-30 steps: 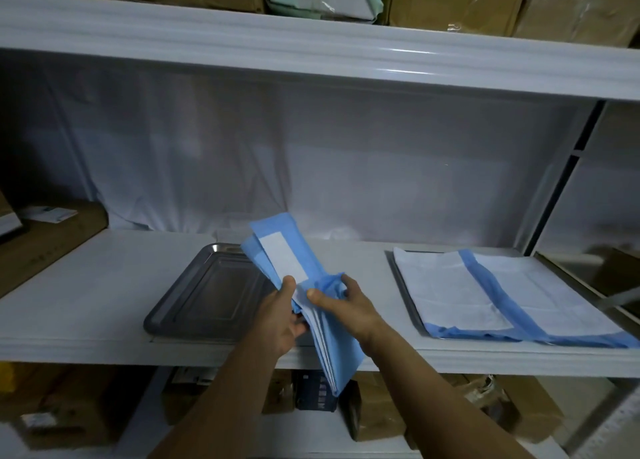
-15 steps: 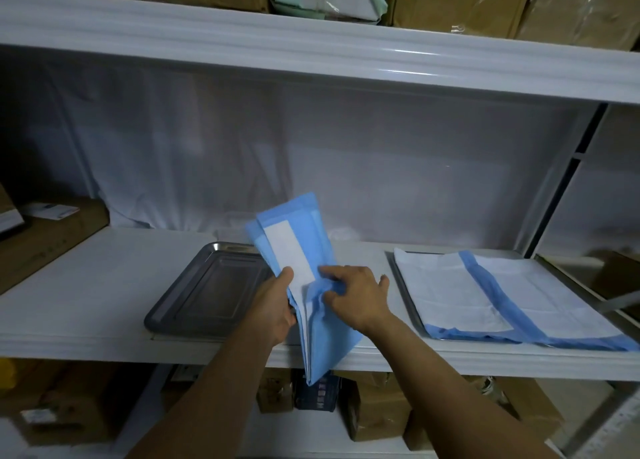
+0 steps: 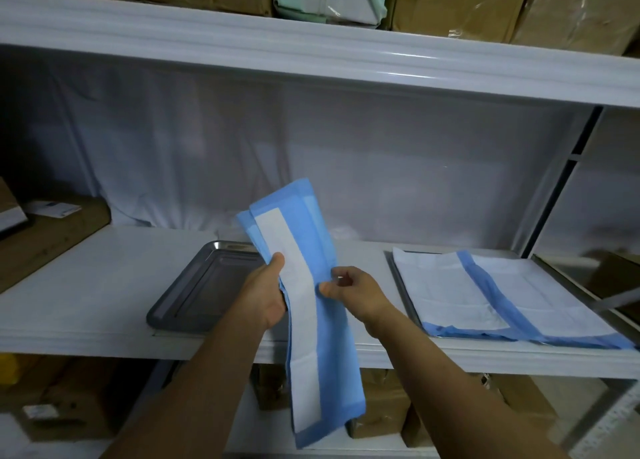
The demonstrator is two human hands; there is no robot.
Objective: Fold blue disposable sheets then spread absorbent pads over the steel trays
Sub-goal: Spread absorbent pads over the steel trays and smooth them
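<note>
A person stands at a white shelf and holds a folded absorbent pad, blue with a white strip down its middle, upright in the air above the shelf's front edge. The pad's upper end rises toward the back of the shelf, and its lower end hangs down past the front edge. The left hand grips the pad's left edge about halfway along, thumb on the white strip and the other fingers curled behind the layers. The right hand pinches the pad's right blue edge between thumb and forefinger, with the remaining fingers curled loosely inward.

A bare steel tray lies flat on the shelf near the front edge, left of centre, partly behind the left hand and the pad. Toward the right end of the shelf a second tray shows only as a thin metal rim, since a spread pad, white with blue borders and a blue band across it, covers it.

White sheeting hangs along the back of the shelf. Cardboard boxes stand on the shelf above, and more boxes sit on the level below.
</note>
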